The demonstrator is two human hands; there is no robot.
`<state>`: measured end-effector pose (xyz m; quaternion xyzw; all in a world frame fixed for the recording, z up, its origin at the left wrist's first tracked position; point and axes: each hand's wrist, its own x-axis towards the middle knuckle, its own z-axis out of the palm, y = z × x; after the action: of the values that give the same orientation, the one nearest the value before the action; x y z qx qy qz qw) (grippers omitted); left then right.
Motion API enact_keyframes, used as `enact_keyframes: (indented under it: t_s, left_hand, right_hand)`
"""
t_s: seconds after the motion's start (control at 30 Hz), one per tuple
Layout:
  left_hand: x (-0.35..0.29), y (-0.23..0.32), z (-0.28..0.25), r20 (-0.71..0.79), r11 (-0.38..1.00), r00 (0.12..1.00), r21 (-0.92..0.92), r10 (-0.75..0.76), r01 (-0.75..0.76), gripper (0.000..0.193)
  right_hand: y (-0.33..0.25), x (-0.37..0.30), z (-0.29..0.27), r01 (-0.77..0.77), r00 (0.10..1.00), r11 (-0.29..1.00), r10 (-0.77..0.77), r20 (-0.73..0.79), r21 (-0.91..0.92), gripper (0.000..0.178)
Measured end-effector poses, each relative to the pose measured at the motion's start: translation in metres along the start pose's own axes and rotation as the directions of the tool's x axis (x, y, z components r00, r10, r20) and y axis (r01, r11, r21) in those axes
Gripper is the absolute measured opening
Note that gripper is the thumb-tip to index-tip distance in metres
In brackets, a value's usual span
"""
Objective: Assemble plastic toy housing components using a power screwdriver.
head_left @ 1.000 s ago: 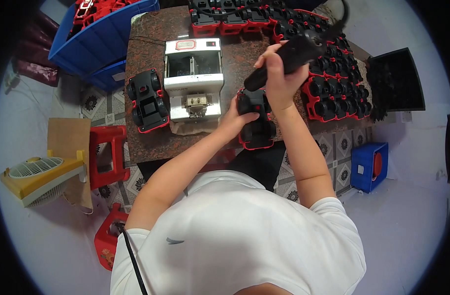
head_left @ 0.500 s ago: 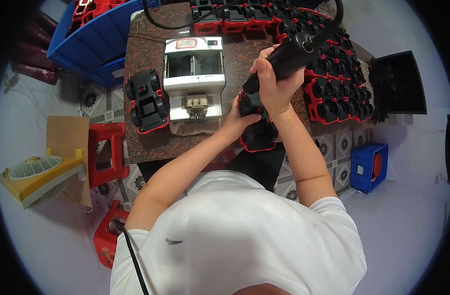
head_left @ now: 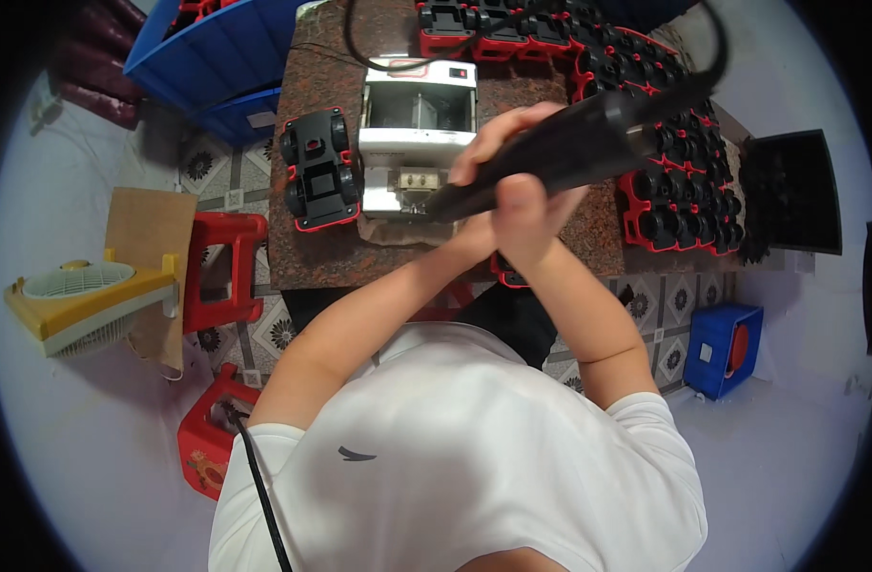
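Observation:
My right hand (head_left: 526, 205) is wrapped round a black corded electric screwdriver (head_left: 560, 148), smeared by motion. The driver tilts down to the left, its tip over the front of a white and silver screw feeder machine (head_left: 412, 148). Behind my right hand, my left hand (head_left: 476, 238) is mostly covered, and its fingers do not show. Only a red and black edge of a toy car chassis (head_left: 509, 273) peeks out below my hands. Left of the machine lies another black and red toy car chassis (head_left: 321, 172), wheels showing.
Rows of black and red chassis (head_left: 684, 210) fill the table's right and far sides. A blue crate (head_left: 207, 57) stands far left. Red stools (head_left: 221, 272) and a yellow fan (head_left: 92, 296) are at the left, a small blue bin (head_left: 725, 348) at the right. The driver's cable (head_left: 359, 48) loops over the table.
My right hand has swung the screwdriver from over the chassis leftward to the machine's front, now covering my left hand's fingers. The view has shifted slightly.

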<state>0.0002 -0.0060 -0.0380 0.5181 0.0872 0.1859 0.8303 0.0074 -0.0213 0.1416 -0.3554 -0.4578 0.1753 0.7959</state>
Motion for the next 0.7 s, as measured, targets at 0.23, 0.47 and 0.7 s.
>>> enact_keyframes:
  t_s: [0.23, 0.47, 0.7]
  left_hand:
    - [-0.011, 0.002, -0.021, -0.078, 0.997, 0.995, 0.043, 0.061, -0.058, 0.079]
    - [0.005, -0.009, -0.011, -0.123, 0.992, 0.986, 0.069, 0.115, -0.108, 0.077]
    - [0.017, -0.022, 0.004, -0.133, 0.988, 0.98, 0.077, 0.146, -0.137, 0.076]
  right_hand:
    - [0.033, -0.017, -0.003, 0.112, 0.952, 0.959, -0.028, 0.306, -0.262, 0.058]
    - [0.038, -0.018, 0.0, 0.088, 0.965, 0.945, -0.002, 0.263, -0.314, 0.05]
    - [0.025, 0.004, 0.017, -0.247, 0.969, 0.952, 0.237, -0.073, -0.181, 0.027]
